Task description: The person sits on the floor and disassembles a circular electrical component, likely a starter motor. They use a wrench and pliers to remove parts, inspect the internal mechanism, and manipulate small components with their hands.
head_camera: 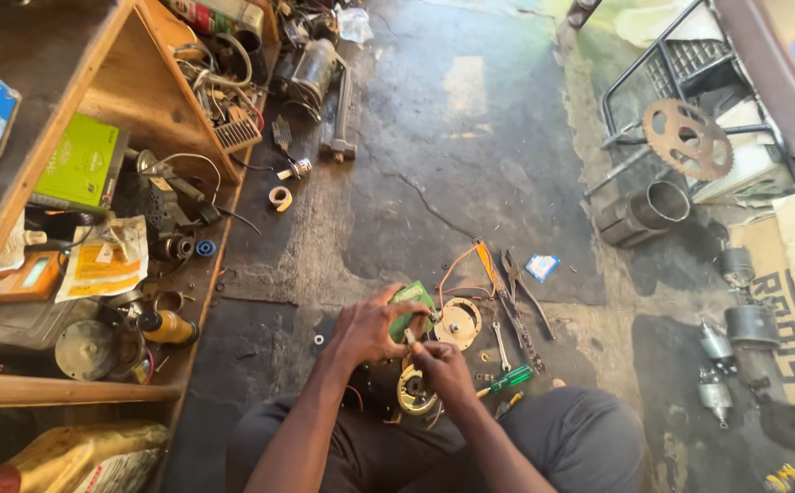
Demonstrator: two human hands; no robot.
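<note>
I sit on a dark concrete floor with both arms stretched out in front of me. My left hand (pixel 368 327) grips a small green circuit board (pixel 413 297). My right hand (pixel 441 363) is closed just below it, fingertips pinching something small at the board's lower edge; what it pinches is too small to make out. A round cream-coloured disc (pixel 459 322) with orange wires lies right of the board. A yellow ring-shaped part (pixel 413 393) sits beneath my right hand.
A green-handled screwdriver (pixel 507 379), a spanner (pixel 501 345) and pliers (pixel 518 283) lie to the right. A wooden shelf (pixel 60 391) crowded with parts stands at left. A rusty sprocket (pixel 688 139), a metal frame and small motors (pixel 750 324) sit at right.
</note>
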